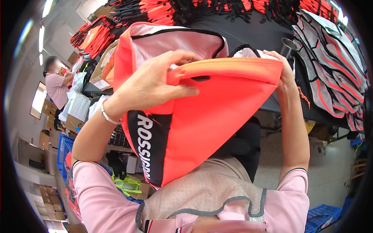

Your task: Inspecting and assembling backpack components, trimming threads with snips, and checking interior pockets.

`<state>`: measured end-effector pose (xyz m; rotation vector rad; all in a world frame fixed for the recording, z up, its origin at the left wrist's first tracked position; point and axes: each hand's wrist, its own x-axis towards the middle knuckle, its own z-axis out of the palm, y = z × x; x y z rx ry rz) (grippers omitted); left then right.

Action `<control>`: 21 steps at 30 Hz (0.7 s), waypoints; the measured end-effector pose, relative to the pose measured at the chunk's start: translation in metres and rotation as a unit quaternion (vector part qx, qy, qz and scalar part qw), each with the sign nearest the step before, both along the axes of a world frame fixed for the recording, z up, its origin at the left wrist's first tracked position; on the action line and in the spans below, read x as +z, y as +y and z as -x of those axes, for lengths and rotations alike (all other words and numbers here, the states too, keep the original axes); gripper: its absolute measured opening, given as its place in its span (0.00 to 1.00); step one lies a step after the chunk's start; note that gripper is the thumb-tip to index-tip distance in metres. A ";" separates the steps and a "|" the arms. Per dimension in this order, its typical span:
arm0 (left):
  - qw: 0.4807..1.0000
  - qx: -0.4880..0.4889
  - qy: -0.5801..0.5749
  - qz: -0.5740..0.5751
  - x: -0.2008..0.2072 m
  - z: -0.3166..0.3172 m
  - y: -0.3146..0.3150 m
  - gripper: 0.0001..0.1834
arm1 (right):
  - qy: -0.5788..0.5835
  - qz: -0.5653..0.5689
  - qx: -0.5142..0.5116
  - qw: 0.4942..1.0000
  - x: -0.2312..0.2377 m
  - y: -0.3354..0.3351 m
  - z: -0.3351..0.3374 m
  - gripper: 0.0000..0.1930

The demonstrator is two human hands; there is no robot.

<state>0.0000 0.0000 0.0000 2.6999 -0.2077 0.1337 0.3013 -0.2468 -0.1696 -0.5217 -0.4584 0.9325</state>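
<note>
A bright orange-red fabric bag (217, 105) hangs stretched out between my hands, with a black panel (149, 143) carrying white lettering low on its left side. Its pale lining (176, 42), edged with black binding, shows behind the raised edge. My left hand (149, 83) is closed on the left end of that edge, thumb in front and fingers behind, beside a small dark slot in the fabric. At the far right corner of the edge, my right hand (285, 72) grips the bag, its fingers partly hidden behind the cloth.
A black table (248, 29) holds piles of orange and black pieces (155, 9) at the back. Grey panels with orange trim (330, 66) lie stacked at right, near a metal cup (287, 47). Blue crates (322, 217) stand low. Another person (57, 83) works at far left.
</note>
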 end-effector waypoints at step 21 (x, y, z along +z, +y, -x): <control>0.911 0.069 0.231 0.335 -0.049 -0.053 -0.083 0.24 | -0.591 0.240 -0.294 0.712 0.036 -0.042 0.161 0.19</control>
